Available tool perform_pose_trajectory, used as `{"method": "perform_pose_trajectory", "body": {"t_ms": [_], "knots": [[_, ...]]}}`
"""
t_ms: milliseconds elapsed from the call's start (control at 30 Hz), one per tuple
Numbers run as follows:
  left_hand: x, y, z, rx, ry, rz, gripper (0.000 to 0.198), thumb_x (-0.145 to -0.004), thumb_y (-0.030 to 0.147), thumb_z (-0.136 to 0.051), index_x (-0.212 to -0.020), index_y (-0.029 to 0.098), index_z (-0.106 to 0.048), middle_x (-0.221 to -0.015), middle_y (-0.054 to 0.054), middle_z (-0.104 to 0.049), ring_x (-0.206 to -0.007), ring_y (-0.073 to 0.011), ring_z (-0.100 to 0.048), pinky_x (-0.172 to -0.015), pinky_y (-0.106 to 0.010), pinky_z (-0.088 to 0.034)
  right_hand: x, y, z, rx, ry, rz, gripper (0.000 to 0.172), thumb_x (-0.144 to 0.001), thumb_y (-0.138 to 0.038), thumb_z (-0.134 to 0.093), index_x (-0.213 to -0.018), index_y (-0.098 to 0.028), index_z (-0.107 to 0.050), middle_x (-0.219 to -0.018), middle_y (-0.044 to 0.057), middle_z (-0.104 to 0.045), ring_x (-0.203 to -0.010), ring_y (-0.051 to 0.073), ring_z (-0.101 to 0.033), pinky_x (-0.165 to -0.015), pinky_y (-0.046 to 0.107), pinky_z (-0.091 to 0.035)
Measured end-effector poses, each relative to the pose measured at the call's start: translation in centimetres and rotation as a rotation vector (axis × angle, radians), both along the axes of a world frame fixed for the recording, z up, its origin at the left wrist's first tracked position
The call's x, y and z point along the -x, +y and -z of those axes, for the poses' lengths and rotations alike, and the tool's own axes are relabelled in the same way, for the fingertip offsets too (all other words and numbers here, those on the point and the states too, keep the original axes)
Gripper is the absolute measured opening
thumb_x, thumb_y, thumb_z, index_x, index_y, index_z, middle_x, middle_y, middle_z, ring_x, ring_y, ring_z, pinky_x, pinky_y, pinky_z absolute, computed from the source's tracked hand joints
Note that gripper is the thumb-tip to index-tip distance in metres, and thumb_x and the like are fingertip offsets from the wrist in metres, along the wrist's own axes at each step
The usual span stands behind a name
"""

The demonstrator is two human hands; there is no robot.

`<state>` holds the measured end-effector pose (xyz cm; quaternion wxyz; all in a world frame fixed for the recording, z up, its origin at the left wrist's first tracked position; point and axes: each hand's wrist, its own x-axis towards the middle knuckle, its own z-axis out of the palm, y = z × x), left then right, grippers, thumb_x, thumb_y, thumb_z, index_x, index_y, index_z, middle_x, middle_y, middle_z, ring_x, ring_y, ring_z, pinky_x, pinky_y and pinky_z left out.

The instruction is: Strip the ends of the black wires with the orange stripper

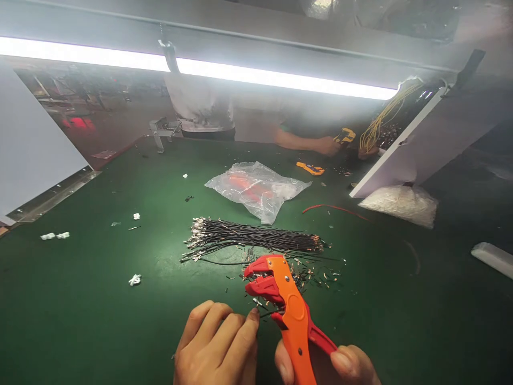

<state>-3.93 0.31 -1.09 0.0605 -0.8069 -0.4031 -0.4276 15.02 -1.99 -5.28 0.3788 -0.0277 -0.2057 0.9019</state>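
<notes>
The orange and red wire stripper (286, 305) sits near the middle of the tabletop's (80, 299) near edge, its handles gripped in the right hand (340, 366) and its red head pointing up and away over a scatter of cut wire scraps (316, 275). The right hand's fingers (345, 362) are wrapped around the handles; the hand is cut off by the lower frame edge. The left hand (216, 347) rests just left of the tool, fingers curled close together, one fingertip (253, 316) just beside the stripper's head; whether it pinches a small wire piece there cannot be told. Just beyond the head lies a bundle of black wires (252, 238) with metal terminals, stretched left to right at the tabletop's centre. Farther back lies a clear plastic bag (260, 190). Bare green surface spreads wide to the left, with a few white bits (135, 279), and to the right. At the far edge another person's hands (328, 145) work with yellow wires (379, 125), partly hidden by glare and a white board (404, 155).
</notes>
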Motion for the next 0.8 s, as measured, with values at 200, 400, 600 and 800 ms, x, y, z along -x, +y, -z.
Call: {"method": "perform_pose_trajectory", "body": {"t_ms": [200,400,600,800], "knots": [[0.2,0.0,0.5,-0.004,0.023,0.026,0.019,-0.084,0.001,-0.066,-0.097,0.014,-0.064,-0.068,0.002,-0.068,-0.068,-0.0136,-0.058,-0.078,-0.034,-0.045,-0.7,0.1,0.2,0.025,-0.1,-0.068,0.051,-0.078,-0.06,-0.063,-0.1,-0.014,-0.066,-0.07,-0.002,-0.056,-0.048,0.007,-0.036,-0.055,0.019,-0.035],[0.1,-0.2,0.8,0.015,0.072,0.013,0.018,-0.086,0.004,-0.065,-0.1,0.014,-0.065,-0.067,0.002,-0.065,-0.069,-0.0153,-0.056,-0.08,-0.034,-0.044,-0.1,0.1,0.7,-0.018,-0.043,0.011,0.043,-0.081,-0.053,-0.066,-0.09,-0.011,-0.067,-0.061,-0.004,-0.052,-0.04,0.005,-0.032,-0.04,0.016,-0.024],[-0.2,-0.5,0.8,0.013,0.067,0.025,0.016,-0.087,0.004,-0.063,-0.099,0.014,-0.065,-0.067,0.002,-0.066,-0.068,-0.0148,-0.057,-0.079,-0.034,-0.045,-0.1,0.0,0.6,-0.027,-0.075,0.024,0.045,-0.082,-0.055,-0.067,-0.084,-0.01,-0.068,-0.058,-0.004,-0.051,-0.037,0.004,-0.031,-0.037,0.018,-0.02],[0.0,-0.2,1.0,-0.031,0.12,0.06,0.014,-0.086,0.005,-0.065,-0.097,0.013,-0.066,-0.065,0.002,-0.065,-0.067,-0.0141,-0.057,-0.079,-0.033,-0.044,-0.6,-0.2,1.0,-0.013,-0.122,0.018,0.051,-0.083,-0.064,-0.063,-0.084,-0.013,-0.064,-0.059,-0.005,-0.05,-0.038,0.005,-0.027,-0.039,0.018,-0.019]]}}
